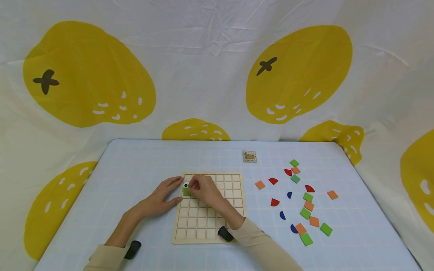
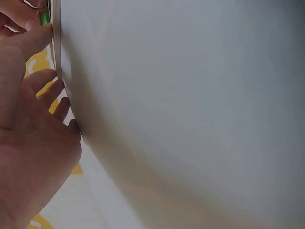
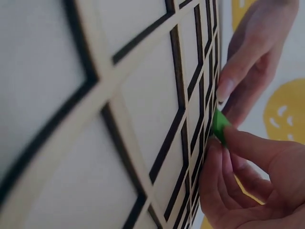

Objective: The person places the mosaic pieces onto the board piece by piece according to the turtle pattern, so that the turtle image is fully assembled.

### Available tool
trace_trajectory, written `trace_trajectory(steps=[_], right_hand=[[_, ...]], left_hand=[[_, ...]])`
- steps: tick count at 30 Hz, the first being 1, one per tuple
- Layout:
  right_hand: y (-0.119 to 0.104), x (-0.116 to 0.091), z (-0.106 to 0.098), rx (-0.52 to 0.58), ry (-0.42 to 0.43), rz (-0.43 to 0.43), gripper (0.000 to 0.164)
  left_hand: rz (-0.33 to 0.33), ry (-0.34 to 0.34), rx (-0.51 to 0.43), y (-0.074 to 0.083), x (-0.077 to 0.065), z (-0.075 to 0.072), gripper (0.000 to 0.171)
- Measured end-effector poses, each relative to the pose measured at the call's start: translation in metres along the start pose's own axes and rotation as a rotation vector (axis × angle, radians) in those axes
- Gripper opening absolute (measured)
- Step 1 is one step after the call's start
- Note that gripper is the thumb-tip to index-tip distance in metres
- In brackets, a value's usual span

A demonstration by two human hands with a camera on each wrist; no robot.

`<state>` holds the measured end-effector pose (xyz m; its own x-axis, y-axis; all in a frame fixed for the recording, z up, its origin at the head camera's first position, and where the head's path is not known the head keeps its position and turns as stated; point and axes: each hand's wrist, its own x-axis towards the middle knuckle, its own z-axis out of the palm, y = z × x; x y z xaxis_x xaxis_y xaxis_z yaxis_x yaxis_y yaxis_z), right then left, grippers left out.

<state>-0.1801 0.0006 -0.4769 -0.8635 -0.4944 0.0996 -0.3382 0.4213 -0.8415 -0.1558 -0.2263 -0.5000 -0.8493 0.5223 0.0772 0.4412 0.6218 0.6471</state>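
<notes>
A wooden grid board (image 1: 201,223) with square cells lies on the table. At its left column my right hand (image 1: 206,192) pinches a green square tile (image 3: 219,126) between thumb and fingers, with the tile standing tilted against the board in the right wrist view. Just above that tile in the head view is a white tile with a black dot (image 1: 185,184). My left hand (image 1: 156,199) rests along the board's left edge, its fingers spread and touching the rim (image 2: 56,43). The right hand partly covers the upper cells.
Loose green, orange, red and blue pieces lie scattered right of the board, among them an orange square (image 1: 260,184), a red quarter circle (image 1: 275,202) and a blue half circle (image 1: 282,215). A small picture card (image 1: 249,156) lies behind the board. A patterned curtain (image 1: 203,75) hangs behind the table.
</notes>
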Motion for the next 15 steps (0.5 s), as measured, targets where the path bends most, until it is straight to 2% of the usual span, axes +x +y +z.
trace_trajectory(steps=[15], right_hand=[[-0.0043, 0.0018, 0.0075, -0.118, -0.004, -0.001, 0.007]], left_hand=[[0.004, 0.0, 0.004, -0.0019, -0.0005, 0.0018, 0.067]])
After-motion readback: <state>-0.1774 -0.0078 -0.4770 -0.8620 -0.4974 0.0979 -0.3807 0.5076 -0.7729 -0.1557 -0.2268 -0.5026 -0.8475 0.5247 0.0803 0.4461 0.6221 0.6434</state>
